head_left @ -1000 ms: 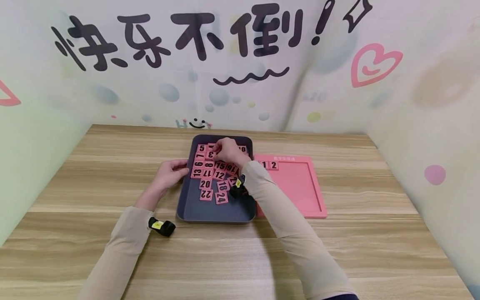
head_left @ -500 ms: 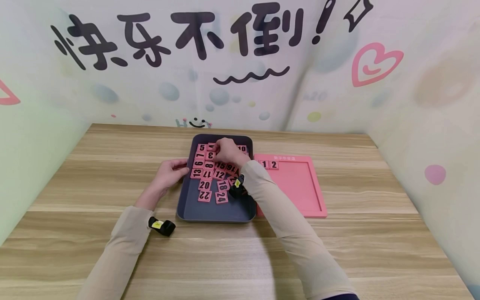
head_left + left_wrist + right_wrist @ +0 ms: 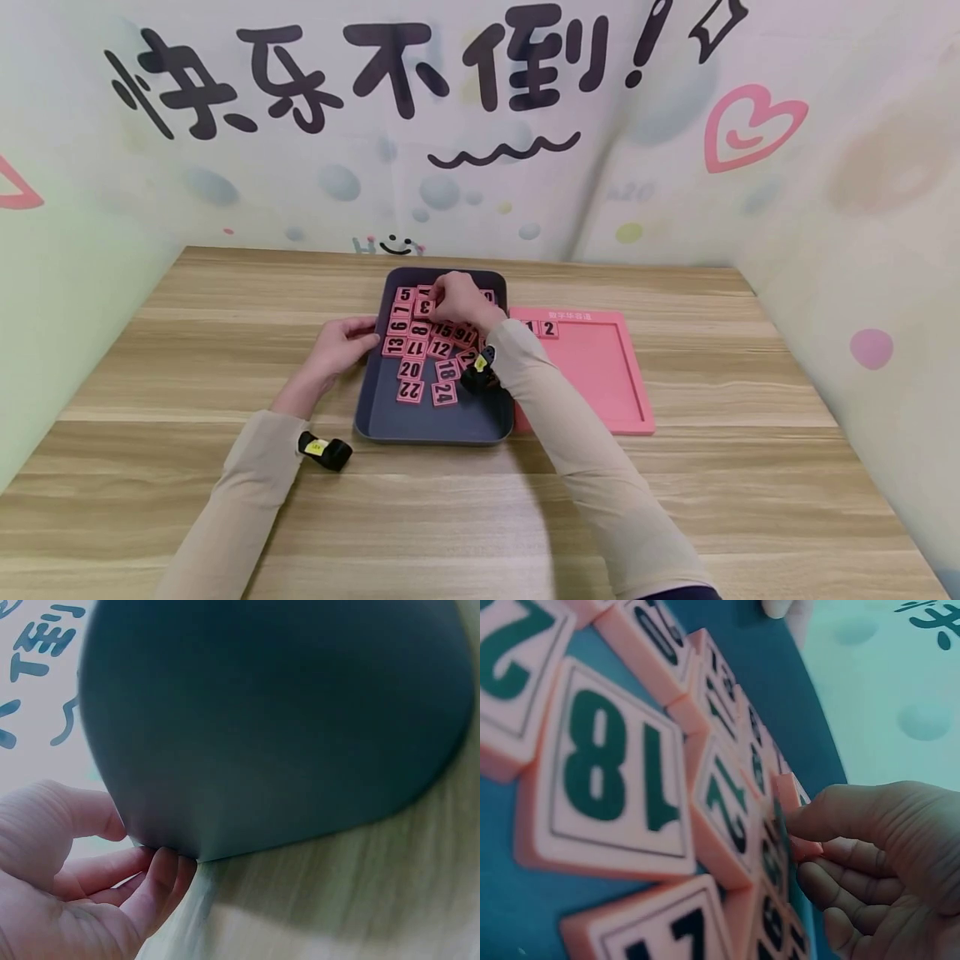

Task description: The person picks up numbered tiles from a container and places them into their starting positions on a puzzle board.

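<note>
Head view: the right grip pinches the number 3 tile inside the tray, whose edge the left grip holds; with neighbouring tiles crowded close, a slanted lift could knock them askew.

Bright, even head view; dim, bluish right wrist view, far tiles blurry.

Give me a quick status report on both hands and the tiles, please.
Right hand pinching 3 tile. Left hand holding dark tray at left edge. Tile 1 and tile 2 in pink frame. Right sleeve hides part of frame.
</note>
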`<state>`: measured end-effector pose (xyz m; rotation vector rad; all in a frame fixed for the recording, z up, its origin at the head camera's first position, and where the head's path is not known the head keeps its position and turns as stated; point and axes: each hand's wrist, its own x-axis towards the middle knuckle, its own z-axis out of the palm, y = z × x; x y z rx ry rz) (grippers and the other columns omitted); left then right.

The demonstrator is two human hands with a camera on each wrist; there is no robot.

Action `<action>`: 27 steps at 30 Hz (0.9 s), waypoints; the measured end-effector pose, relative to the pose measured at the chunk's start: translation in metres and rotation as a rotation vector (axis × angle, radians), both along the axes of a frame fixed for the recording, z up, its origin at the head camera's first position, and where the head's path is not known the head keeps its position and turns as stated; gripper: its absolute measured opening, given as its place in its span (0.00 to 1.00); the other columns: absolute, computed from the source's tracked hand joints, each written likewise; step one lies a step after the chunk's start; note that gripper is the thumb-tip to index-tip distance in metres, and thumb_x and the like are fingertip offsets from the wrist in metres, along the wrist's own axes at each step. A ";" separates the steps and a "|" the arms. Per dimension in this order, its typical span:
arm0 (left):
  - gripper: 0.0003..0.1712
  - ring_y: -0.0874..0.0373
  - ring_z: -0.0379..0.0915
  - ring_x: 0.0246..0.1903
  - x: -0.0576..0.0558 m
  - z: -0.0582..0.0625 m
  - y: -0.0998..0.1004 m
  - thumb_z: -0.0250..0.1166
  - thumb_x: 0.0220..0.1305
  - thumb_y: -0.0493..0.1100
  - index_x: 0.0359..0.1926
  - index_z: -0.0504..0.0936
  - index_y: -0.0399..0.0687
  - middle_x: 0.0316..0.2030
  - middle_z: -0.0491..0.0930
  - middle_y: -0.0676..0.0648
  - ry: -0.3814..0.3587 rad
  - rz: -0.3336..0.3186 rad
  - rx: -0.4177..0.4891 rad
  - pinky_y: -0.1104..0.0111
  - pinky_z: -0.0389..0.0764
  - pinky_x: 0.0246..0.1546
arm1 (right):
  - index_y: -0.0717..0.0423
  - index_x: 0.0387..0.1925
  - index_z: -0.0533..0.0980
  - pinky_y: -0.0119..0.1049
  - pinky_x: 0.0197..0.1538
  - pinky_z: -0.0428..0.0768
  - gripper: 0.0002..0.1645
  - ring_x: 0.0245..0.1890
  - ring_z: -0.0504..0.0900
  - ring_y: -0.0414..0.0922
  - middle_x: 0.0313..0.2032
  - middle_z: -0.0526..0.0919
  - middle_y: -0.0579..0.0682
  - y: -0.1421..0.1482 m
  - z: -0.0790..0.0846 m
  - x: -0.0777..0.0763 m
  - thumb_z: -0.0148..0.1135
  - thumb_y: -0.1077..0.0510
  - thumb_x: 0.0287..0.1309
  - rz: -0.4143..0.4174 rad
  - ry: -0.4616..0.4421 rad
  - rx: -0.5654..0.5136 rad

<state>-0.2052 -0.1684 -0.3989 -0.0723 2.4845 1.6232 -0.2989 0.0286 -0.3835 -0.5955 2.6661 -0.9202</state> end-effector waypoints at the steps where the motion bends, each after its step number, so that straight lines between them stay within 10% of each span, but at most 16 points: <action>1: 0.24 0.42 0.67 0.56 0.000 0.000 0.000 0.53 0.66 0.33 0.61 0.66 0.27 0.59 0.68 0.30 0.000 0.000 0.003 0.57 0.70 0.56 | 0.61 0.39 0.79 0.32 0.35 0.75 0.14 0.32 0.76 0.45 0.34 0.80 0.53 0.001 0.001 0.000 0.69 0.61 0.50 0.004 0.008 -0.008; 27: 0.24 0.42 0.66 0.57 -0.002 -0.004 -0.001 0.52 0.66 0.32 0.61 0.66 0.27 0.59 0.68 0.30 0.006 0.002 0.010 0.56 0.68 0.58 | 0.63 0.41 0.76 0.37 0.41 0.79 0.15 0.37 0.76 0.48 0.37 0.79 0.55 0.072 0.032 0.022 0.67 0.63 0.51 -0.140 0.035 -0.188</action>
